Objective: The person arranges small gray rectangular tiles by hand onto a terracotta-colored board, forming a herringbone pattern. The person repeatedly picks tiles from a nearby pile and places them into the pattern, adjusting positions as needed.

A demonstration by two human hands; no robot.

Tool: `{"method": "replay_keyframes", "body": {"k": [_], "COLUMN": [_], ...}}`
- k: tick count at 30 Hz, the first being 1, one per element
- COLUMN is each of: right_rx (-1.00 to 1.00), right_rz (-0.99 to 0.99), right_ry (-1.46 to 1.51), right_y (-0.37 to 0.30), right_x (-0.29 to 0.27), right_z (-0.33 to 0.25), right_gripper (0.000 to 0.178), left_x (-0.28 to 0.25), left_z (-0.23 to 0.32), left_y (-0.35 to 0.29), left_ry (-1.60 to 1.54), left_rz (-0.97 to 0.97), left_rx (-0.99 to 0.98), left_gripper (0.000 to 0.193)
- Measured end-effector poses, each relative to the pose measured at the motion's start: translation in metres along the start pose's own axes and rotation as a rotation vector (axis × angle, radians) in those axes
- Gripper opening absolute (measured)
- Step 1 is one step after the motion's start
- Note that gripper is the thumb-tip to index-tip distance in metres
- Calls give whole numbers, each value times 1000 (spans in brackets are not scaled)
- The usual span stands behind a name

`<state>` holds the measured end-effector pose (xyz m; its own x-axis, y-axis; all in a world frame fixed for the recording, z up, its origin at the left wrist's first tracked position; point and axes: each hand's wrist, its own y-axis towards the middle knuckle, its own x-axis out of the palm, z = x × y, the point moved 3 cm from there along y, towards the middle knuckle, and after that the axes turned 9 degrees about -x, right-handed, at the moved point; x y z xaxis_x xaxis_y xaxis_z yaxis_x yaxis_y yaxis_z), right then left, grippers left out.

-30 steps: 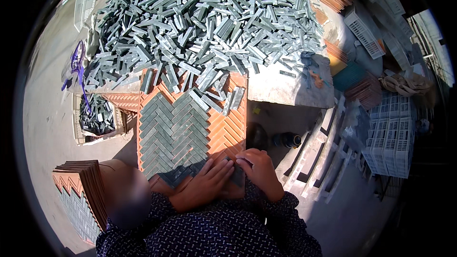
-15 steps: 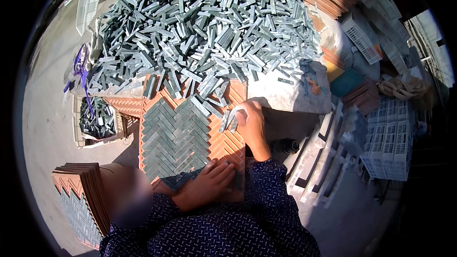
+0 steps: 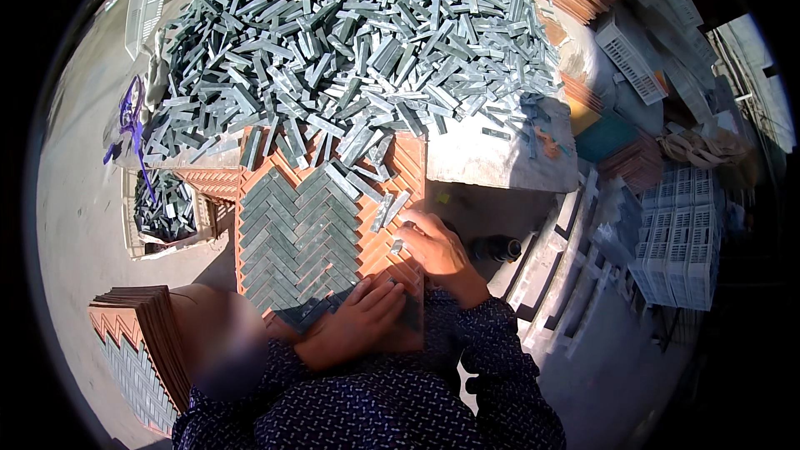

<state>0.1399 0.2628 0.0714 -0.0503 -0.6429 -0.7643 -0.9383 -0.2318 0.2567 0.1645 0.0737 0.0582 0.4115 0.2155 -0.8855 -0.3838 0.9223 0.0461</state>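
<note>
An orange herringbone-grooved tray (image 3: 412,173) lies before me, its left and middle rows filled with green stone strips (image 3: 292,225). My right hand (image 3: 440,252) is at the tray's right edge, thumb and fingers closed on a short stone strip (image 3: 397,246). Just beyond its fingertips, two loose strips (image 3: 390,210) rest over the bare grooves. My left hand (image 3: 358,321) lies flat across the near part of the tray, fingers stretched out, covering some of the strips there. Whether a small piece sits under its fingertips is unclear.
A large heap of loose stone strips (image 3: 350,42) covers the table beyond the tray. To the left stand a crate of dark pieces (image 3: 129,229) and a stack of orange trays (image 3: 154,317). On the right are a pallet (image 3: 546,271), white crates (image 3: 677,242) and a dark bottle (image 3: 498,247).
My right hand has moved nearer to me, leaving two strips on the bare grooves. A short strip now shows at its fingertips. My left hand stays almost in place.
</note>
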Motion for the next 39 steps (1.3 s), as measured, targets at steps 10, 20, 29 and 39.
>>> {"method": "replay_keyframes", "body": {"k": [10,20,29,39], "right_rx": [270,307,359,351], "right_rz": [31,194,244,163], "right_ry": [-61,41,179,569], "right_y": [-63,-61,-49,-33], "right_x": [16,23,10,22], "right_z": [-26,-40,-24,-17], "right_gripper": [25,25,25,10], "left_x": [-53,-33,-41,-24], "left_z": [-56,-67,-35,-22], "left_y": [45,84,23,2], "left_ry": [-198,-117,-223,-293], "left_rz": [392,351,382,370], "left_rx": [-357,-508,-367,-321], "left_gripper": [36,32,28,24]}}
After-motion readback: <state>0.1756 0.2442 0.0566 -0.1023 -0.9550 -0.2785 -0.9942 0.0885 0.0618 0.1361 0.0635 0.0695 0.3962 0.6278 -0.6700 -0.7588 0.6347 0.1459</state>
